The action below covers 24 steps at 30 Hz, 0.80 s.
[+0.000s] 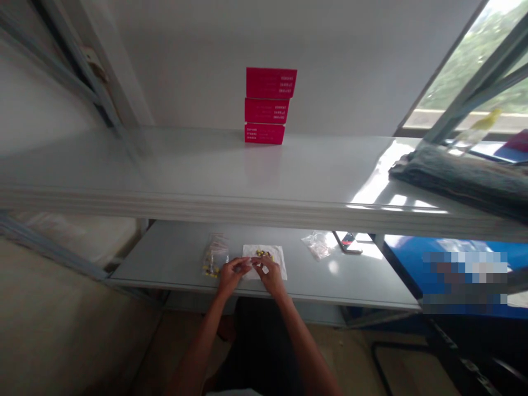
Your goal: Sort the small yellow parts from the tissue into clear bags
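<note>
On the lower metal shelf (173, 258), a white paper sheet (274, 261) lies near the front edge, with both hands right over it. The left hand (234, 275) reaches the sheet's left edge and the right hand (269, 274) sits over its middle. Each is drawn into a near-closed pinch, the fingertips (247, 263) of the two hands almost meeting; whether either pinch has hold of anything is too small to tell. A little cluster of yellow pieces (263, 253) lies on the sheet, just beyond the right hand. Just left of the sheet sits a small plastic bag (214, 254), with more yellow pieces (210, 270) at its foot. Well right of the sheet are a crumpled clear bag (317, 245) and a phone (347, 242). Above it, on the upper shelf (206, 165), stand three stacked red boxes (270, 104) – their labels too small to read.
</note>
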{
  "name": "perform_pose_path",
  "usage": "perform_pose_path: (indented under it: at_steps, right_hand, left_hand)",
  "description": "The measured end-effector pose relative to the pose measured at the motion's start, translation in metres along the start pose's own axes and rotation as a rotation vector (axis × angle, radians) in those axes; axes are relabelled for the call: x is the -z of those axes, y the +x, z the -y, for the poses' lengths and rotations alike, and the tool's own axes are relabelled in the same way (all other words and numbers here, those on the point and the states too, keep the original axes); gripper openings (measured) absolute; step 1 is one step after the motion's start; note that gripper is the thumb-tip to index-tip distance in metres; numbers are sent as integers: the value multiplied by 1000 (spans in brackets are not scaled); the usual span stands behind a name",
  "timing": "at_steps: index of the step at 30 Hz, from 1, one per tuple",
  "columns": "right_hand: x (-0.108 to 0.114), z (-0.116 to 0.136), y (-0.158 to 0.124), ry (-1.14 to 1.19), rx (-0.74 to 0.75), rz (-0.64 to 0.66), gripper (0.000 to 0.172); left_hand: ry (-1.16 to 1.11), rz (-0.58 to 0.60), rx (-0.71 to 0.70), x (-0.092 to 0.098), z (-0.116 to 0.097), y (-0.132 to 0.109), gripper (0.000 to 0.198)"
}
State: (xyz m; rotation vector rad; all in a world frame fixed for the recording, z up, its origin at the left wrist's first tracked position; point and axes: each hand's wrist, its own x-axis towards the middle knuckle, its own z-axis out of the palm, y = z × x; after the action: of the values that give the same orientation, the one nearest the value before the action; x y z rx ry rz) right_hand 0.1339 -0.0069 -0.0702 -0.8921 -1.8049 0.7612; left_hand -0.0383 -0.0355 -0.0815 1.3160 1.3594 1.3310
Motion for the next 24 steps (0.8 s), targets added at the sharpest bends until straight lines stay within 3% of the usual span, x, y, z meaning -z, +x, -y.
perform_pose_path:
  at_steps: [9,15,20,24]
  right_hand:
    - [7,3,9,21,-7,82,19]
    - [10,11,5,85,-82,238,32]
    - [12,12,1,125,-110,162,37]
    - [24,4,1,-12,-103,-41,30]
  left_hand:
    - [-16,-13,34,2,0,1,39]
    - [-156,-93,82,-2,3,2,45]
    - [-191,-116,70,-2,2,1,48]
    - [-224,-182,105,0,5,0,50]
